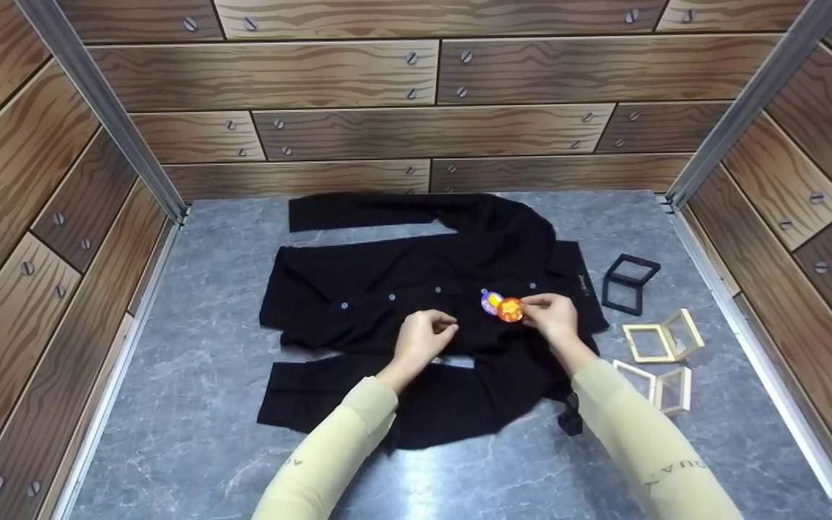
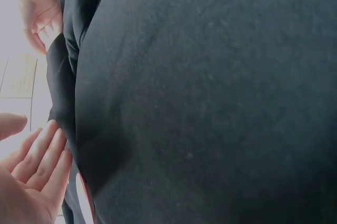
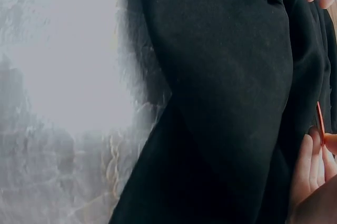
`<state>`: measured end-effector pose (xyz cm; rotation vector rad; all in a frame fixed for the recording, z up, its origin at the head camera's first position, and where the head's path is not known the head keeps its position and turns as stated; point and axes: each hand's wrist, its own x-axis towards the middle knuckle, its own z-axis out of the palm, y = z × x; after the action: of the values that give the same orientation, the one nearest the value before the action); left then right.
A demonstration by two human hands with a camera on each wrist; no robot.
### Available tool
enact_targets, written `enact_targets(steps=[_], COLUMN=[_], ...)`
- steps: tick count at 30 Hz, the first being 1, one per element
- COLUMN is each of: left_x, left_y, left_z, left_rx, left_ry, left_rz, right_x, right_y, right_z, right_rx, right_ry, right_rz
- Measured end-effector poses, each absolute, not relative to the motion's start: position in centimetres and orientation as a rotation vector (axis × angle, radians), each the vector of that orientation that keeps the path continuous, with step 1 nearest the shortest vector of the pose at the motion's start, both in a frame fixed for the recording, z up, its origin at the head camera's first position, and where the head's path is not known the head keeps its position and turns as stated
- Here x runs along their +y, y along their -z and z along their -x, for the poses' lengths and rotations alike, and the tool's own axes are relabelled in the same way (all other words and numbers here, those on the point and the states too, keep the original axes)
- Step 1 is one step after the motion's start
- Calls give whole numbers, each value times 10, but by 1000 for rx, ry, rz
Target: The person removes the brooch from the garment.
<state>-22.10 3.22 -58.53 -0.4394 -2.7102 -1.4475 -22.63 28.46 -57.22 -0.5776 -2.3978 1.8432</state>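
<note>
Orange disc (image 1: 510,310), pinched at right edge by my right hand (image 1: 553,318), overlaps purple disc (image 1: 490,302) above black shirt's (image 1: 373,271) right half. My left hand (image 1: 419,338) lies left, thumb apart from fingers. Grey tabletop (image 1: 199,303) spreads from left wall (image 1: 26,267) to shirt; black frame (image 1: 625,282), yellow frame (image 1: 669,345), pale frame (image 1: 653,390) line right side.

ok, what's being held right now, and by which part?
Right hand pinches the orange disc by its rim, on the right side in the head view. Left hand holds nothing visible.
</note>
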Motion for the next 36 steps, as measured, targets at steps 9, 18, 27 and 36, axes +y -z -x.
enact_targets(steps=[9,18,27,36], left_x=[41,48,54,60], left_y=[587,589,587,588], left_z=[220,218,217,217], left_rx=[-2691,-2679,-2684,-2670], left_ry=[1472,1512,1513,1574], left_rz=[506,527,551,578], right_x=[296,306,317,327], right_y=[574,574,573,572], right_z=[224,218,216,217], right_rx=[-2350,-2300,-2286,-2228], right_ry=[-1879,-1920,-1910,-1986], right_rz=[589,575,599,630])
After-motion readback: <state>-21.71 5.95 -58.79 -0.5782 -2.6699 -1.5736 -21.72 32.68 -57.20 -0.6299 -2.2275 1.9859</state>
